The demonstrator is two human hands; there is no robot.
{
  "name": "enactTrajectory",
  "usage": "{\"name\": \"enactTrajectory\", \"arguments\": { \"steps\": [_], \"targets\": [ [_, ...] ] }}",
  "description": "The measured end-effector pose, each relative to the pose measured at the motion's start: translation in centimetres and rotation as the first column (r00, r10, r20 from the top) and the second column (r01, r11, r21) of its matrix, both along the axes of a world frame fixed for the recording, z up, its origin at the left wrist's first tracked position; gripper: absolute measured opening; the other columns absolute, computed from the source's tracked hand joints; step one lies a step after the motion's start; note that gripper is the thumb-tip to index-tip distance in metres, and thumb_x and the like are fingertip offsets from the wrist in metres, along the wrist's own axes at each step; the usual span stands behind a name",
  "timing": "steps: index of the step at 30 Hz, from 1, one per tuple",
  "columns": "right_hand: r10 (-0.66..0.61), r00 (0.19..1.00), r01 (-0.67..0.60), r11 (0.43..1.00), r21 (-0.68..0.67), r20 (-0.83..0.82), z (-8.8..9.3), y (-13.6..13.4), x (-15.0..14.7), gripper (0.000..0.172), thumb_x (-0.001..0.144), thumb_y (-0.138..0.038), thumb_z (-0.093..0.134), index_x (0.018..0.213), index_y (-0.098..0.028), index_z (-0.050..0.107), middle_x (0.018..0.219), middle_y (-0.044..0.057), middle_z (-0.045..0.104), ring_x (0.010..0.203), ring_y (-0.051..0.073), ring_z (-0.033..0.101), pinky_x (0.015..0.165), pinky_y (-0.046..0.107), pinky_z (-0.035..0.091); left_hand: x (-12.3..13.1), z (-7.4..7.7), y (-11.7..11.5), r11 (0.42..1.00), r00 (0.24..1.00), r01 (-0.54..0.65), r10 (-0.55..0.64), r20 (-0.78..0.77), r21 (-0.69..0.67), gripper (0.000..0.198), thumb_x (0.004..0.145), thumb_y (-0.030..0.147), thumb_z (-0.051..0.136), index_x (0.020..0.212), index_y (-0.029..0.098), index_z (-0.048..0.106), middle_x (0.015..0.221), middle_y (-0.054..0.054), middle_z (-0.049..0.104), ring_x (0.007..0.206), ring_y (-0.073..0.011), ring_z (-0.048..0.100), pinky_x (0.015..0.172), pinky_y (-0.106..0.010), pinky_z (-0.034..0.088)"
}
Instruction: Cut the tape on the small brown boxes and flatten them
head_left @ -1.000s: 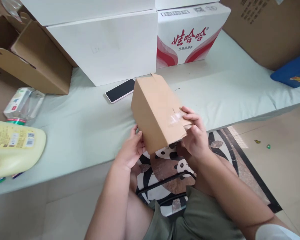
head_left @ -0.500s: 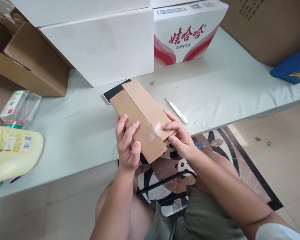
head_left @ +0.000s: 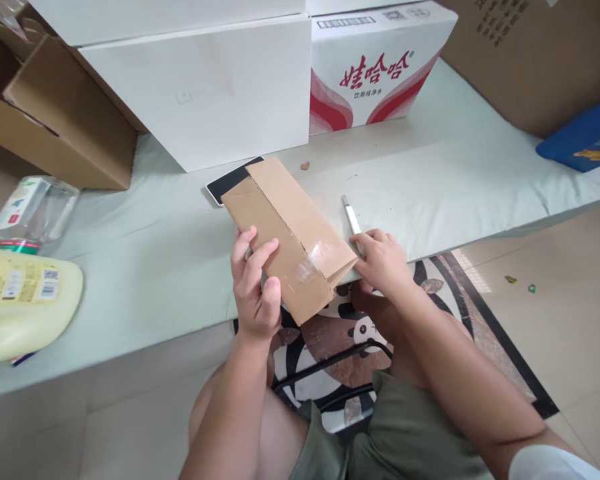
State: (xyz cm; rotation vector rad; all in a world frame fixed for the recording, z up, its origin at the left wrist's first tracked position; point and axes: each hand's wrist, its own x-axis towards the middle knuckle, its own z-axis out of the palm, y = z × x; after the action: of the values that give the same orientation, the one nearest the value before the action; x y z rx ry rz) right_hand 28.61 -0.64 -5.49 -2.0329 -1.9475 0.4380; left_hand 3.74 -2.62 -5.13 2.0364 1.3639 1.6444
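My left hand (head_left: 255,287) is closed on the lower left edge of a folded piece of brown cardboard (head_left: 275,227), thumb in front. Clear tape crosses the fold near the cardboard's lower end, where its layers gape apart. Just right of it, my right hand (head_left: 383,260) is closed around the handle of a slim white craft knife (head_left: 351,220) on the table; the narrow grey tip points away from me. My fingers hide the handle's lower part. A dark flat device with a white rim (head_left: 225,185) lies partly beneath the cardboard's far end.
White boxes (head_left: 205,100) and a red-and-white carton (head_left: 375,73) stand at the back of the cloth-covered table (head_left: 145,267). To the left are an open brown box (head_left: 70,120), a clear bottle (head_left: 45,207) and a yellow jug (head_left: 25,313). A blue container (head_left: 580,140) is far right.
My right hand has let go of the cardboard's lower right corner and moved right onto the craft knife, which has shifted slightly. My left hand keeps its hold.
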Motion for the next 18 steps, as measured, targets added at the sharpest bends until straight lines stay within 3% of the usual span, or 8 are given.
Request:
{"name": "enactTrajectory", "arguments": {
  "steps": [2,4,7,10,12,15,16,18],
  "targets": [
    [-0.032,0.999,0.03,0.999,-0.033,-0.034,0.6,0.0,-0.4,0.03,0.086,-0.025,0.055,0.111,-0.021,0.071,0.107,0.015,0.068,0.076,0.025,0.06,0.07,0.042,0.051,0.0,0.0,0.0,1.0,1.0,0.011,-0.011,0.0,0.01,0.045,0.102,0.05,0.04,0.127,0.025,0.067,0.149,-0.011,0.054,0.143,-0.0303,0.049,0.125,-0.053,0.034],
    [-0.094,0.989,0.087,0.994,-0.06,-0.117,1.4,0.0,-0.6,0.028,0.088,-0.025,0.051,0.108,-0.021,0.069,0.089,0.008,0.066,0.062,0.019,0.053,0.063,0.036,0.044,0.0,0.1,0.0,0.999,0.999,0.036,-0.036,0.002,0.03,0.042,0.103,0.047,0.04,0.129,0.027,0.066,0.15,-0.01,0.053,0.143,-0.0289,0.05,0.126,-0.052,0.034],
    [-0.134,0.916,0.128,0.991,-0.041,-0.379,2.5,-0.4,-0.8,0.027,0.09,-0.026,0.046,0.107,-0.024,0.067,0.067,-0.001,0.055,0.059,0.018,0.052,0.061,0.033,0.041,-0.1,0.1,-0.1,0.998,0.999,0.054,-0.054,0.002,0.034,0.04,0.103,0.043,0.041,0.131,0.027,0.065,0.152,-0.009,0.052,0.144,-0.0287,0.049,0.126,-0.051,0.033],
    [-0.002,0.791,0.1,0.987,0.126,-0.611,3.1,-1.2,-0.9,0.025,0.089,-0.031,0.055,0.112,-0.026,0.064,0.071,-0.003,0.055,0.061,0.016,0.053,0.059,0.032,0.044,-0.1,0.0,-0.1,0.999,1.0,0.029,-0.029,-0.005,0.013,0.042,0.102,0.045,0.04,0.129,0.025,0.066,0.149,-0.01,0.054,0.145,-0.0303,0.048,0.126,-0.053,0.033],
    [0.112,0.761,0.142,0.932,0.333,-0.639,3.2,-1.9,-1.0,0.022,0.088,-0.033,0.063,0.11,-0.027,0.062,0.072,-0.004,0.055,0.058,0.015,0.05,0.054,0.03,0.042,0.0,0.0,-0.1,1.0,1.0,0.019,-0.019,0.001,0.007,0.044,0.102,0.048,0.04,0.128,0.024,0.066,0.148,-0.011,0.055,0.145,-0.0309,0.048,0.126,-0.053,0.034],
    [0.228,0.754,0.281,0.735,0.617,-0.616,3.3,-3.5,-0.9,0.007,0.096,-0.036,0.059,0.098,-0.029,0.057,0.065,-0.006,0.047,0.047,0.012,0.039,0.045,0.03,0.032,0.1,0.0,-0.1,1.0,1.0,0.016,-0.016,0.005,-0.004,0.045,0.102,0.05,0.04,0.127,0.025,0.067,0.147,-0.011,0.055,0.145,-0.0308,0.048,0.125,-0.053,0.034],
    [0.28,0.762,0.268,0.684,0.678,-0.584,3.4,-4.2,-0.8,0.01,0.1,-0.04,0.053,0.097,-0.03,0.055,0.062,-0.006,0.043,0.043,0.012,0.035,0.042,0.03,0.029,0.2,0.1,-0.1,1.0,1.0,0.013,-0.013,0.003,-0.011,0.045,0.102,0.05,0.039,0.127,0.025,0.067,0.147,-0.011,0.055,0.144,-0.0308,0.048,0.126,-0.053,0.034],
    [0.379,0.808,0.064,0.704,0.707,-0.451,3.8,-5.8,-0.7,0.026,0.105,-0.048,0.036,0.098,-0.031,0.055,0.058,-0.006,0.038,0.04,0.013,0.032,0.041,0.032,0.03,0.3,0.2,-0.1,1.0,1.0,0.008,-0.008,-0.001,-0.021,0.046,0.102,0.051,0.038,0.127,0.025,0.067,0.148,-0.011,0.055,0.144,-0.031,0.048,0.126,-0.054,0.032]
  ]
}}
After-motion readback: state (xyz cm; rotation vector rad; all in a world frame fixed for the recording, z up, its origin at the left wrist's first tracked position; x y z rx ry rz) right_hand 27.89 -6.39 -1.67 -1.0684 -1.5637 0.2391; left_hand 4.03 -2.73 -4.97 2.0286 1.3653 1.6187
